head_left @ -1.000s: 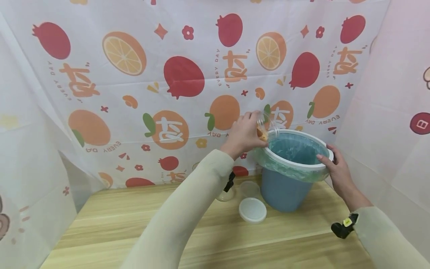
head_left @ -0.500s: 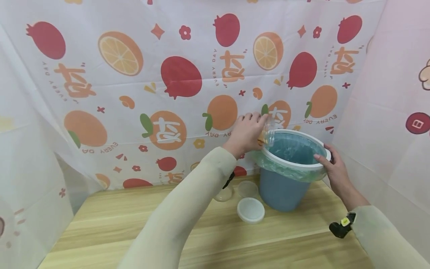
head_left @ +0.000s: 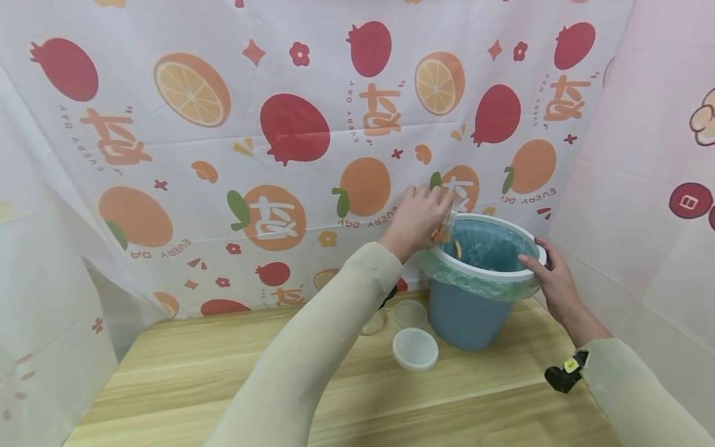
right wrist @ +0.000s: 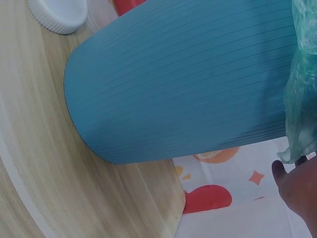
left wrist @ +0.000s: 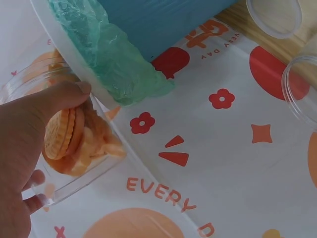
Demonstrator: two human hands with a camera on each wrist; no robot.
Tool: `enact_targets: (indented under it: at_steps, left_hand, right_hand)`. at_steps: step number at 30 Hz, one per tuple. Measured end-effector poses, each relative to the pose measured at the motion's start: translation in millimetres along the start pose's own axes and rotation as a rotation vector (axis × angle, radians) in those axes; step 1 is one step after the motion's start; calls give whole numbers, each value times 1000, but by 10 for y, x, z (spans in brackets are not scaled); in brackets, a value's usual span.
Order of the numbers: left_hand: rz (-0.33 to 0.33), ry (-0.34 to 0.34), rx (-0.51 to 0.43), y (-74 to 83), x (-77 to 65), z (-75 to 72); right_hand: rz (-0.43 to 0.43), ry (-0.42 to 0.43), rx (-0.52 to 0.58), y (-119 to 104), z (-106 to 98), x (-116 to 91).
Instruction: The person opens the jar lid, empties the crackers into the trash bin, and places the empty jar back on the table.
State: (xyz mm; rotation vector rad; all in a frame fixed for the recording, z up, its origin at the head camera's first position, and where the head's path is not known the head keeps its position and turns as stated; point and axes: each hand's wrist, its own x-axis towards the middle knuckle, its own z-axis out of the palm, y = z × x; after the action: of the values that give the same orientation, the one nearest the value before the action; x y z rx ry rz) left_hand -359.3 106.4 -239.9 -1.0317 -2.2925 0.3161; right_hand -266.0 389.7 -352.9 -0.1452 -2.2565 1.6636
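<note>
My left hand [head_left: 416, 217] grips a clear plastic jar [left wrist: 74, 186] tilted at the left side of the bin's rim. Ridged sandwich biscuits [left wrist: 59, 136] and soft orange pieces lie inside it, partly hidden by the thumb. One biscuit [head_left: 458, 249] shows just inside the bin, below the jar's mouth. The blue bin [head_left: 466, 320] has a white ring [head_left: 516, 228] round its top and a green plastic bag [head_left: 475, 282] folded over the edge. At the far right of that ring, my right hand [head_left: 558, 285] holds on, thumb inside and fingers outside.
A round white screw lid [head_left: 415, 349] lies on the wooden table [head_left: 223, 372] left of the bin. Behind it is a clear disc [head_left: 410, 314]. A clear round container [head_left: 373, 324] stands partly behind my left sleeve. Fruit-printed curtain [head_left: 290, 127] hangs close behind the bin.
My left hand has tipped the jar further toward the bin, and a biscuit now shows inside the bin's mouth. The right hand keeps its hold on the rim. The head view has shifted slightly.
</note>
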Motion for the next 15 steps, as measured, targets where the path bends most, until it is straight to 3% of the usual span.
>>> enact_targets:
  at_steps: [15]
  left_hand:
    - [101, 19, 266, 99, 77, 2]
  right_hand:
    - [1, 13, -19, 30, -2, 14]
